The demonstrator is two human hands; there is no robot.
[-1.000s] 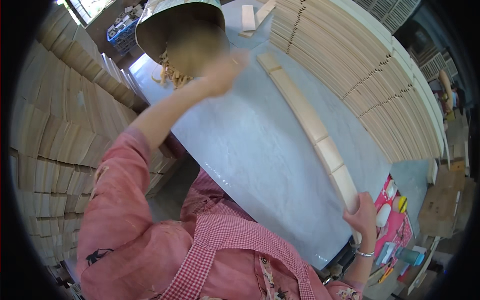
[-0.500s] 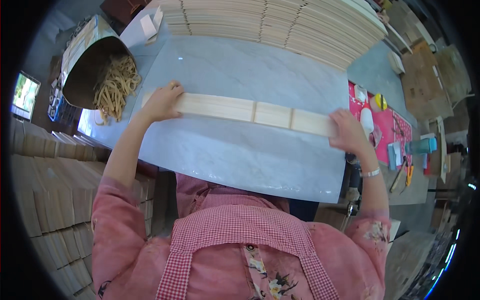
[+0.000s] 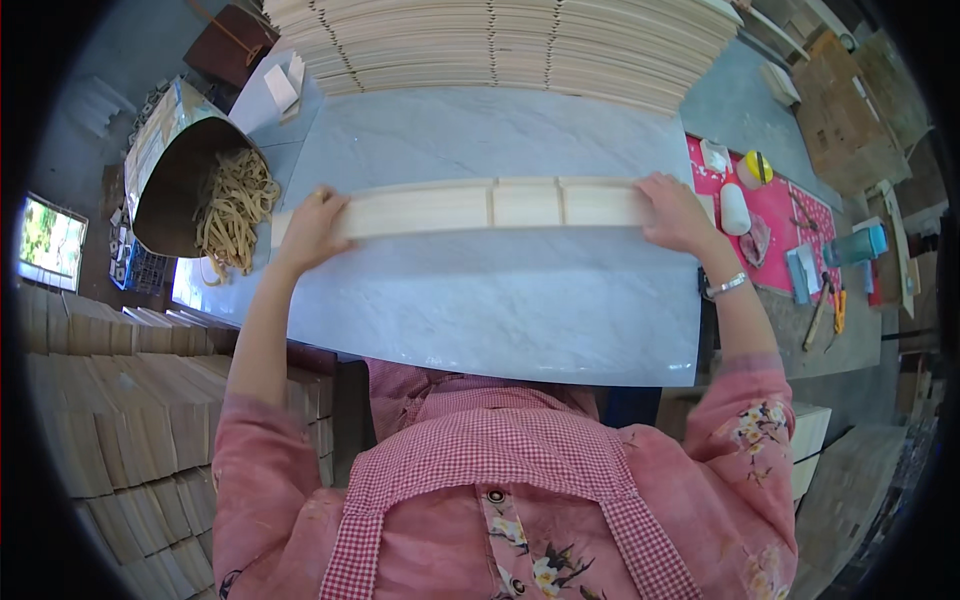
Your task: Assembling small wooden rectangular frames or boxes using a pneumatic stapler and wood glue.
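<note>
A long, pale wooden slat with two grooves across it lies crosswise over the marble-patterned tabletop. It may be more than one strip; I cannot tell. My left hand is closed around its left part, and a short end sticks out beyond the fingers. Near the right end, my right hand grips it, with fingers over the far edge. Behind it stands a tall stack of similar grooved slats.
A tipped container at the left spills tan bands. Bundled wood pieces are piled at lower left. On the right, a pink mat carries a white bottle, a yellow round thing and tools; a teal bottle lies beside it.
Both hands still hold the slat. Its right end has swung away from me, so it lies nearly level across the view. The view itself has shifted a little.
</note>
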